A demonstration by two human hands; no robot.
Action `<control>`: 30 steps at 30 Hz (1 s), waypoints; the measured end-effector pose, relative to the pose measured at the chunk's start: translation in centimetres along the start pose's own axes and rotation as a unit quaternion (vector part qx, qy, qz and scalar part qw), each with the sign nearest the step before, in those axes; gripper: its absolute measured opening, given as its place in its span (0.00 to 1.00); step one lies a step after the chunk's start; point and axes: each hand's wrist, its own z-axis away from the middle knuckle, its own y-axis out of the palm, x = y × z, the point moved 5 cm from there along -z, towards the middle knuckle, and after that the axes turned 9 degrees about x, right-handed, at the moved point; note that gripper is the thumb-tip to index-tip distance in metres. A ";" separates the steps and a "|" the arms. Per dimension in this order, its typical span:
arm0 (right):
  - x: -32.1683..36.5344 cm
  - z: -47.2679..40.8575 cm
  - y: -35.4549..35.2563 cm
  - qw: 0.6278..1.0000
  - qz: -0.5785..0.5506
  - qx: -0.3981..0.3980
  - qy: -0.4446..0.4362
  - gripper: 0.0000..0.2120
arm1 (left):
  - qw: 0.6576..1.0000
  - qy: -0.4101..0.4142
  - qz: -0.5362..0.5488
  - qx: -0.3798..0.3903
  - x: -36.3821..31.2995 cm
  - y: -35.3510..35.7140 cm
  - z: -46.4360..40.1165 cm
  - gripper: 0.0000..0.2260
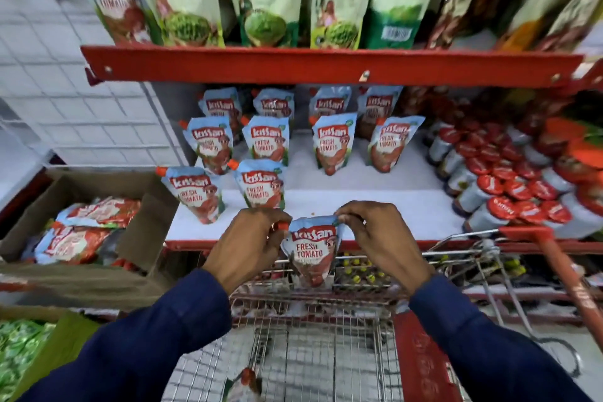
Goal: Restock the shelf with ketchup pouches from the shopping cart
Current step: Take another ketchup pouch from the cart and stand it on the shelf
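- Far left, an open box sits beside the shelf, with ketchup pouches lying flat inside it; its raised flap stands just left of the shelf's near corner.
- Near left, a second carton shows green packets, partly behind the left sleeve.
- The shelf is white with a red front lip. Stocked pouches stand upright on it in columns: the two left columns come close to the lip, the two right columns stop farther back.
- That leaves bare shelf between the front pouches and the jars, straight beyond the hands.
- The left hand pinches the held pouch at its orange cap corner, fingers closed on it.
- The held pouch hangs upright, label toward the camera, just near of the red lip and above the cart's far rim.
- The right hand pinches the pouch's top right corner, fingers closed on it.
- Overhead, the red upper shelf carries hanging green and brown pouches, limiting room above.
- The cart lies below the arms; one pouch lies in its basket, blurred.
- Right, red-lidded jars crowd the shelf to its front edge.
- The cart's red handle slants near right, close to the jars.
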 end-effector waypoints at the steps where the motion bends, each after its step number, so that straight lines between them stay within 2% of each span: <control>1: -0.1 -0.3 -1.1 1.000 -0.009 -0.015 -0.003 0.07 | 1.000 0.005 -0.004 -0.001 -0.7 -0.5 -0.8 0.11; 5: -1.2 -2.1 -5.1 0.998 -0.025 -0.066 -0.001 0.06 | 1.000 0.026 0.000 -0.014 -3.7 -2.4 -4.7 0.09; 10: -3.4 -5.3 -7.1 0.995 -0.032 -0.095 0.003 0.06 | 1.000 0.002 -0.003 -0.031 -4.2 -2.2 -9.7 0.09; 18: -5.9 -8.4 -6.7 0.994 -0.046 -0.099 0.012 0.06 | 0.999 -0.027 0.016 -0.037 -3.7 -0.1 -14.0 0.10; 30: -7.4 -9.0 -5.0 0.992 -0.066 -0.101 0.039 0.06 | 0.998 -0.056 -0.003 -0.019 -2.5 1.3 -14.9 0.13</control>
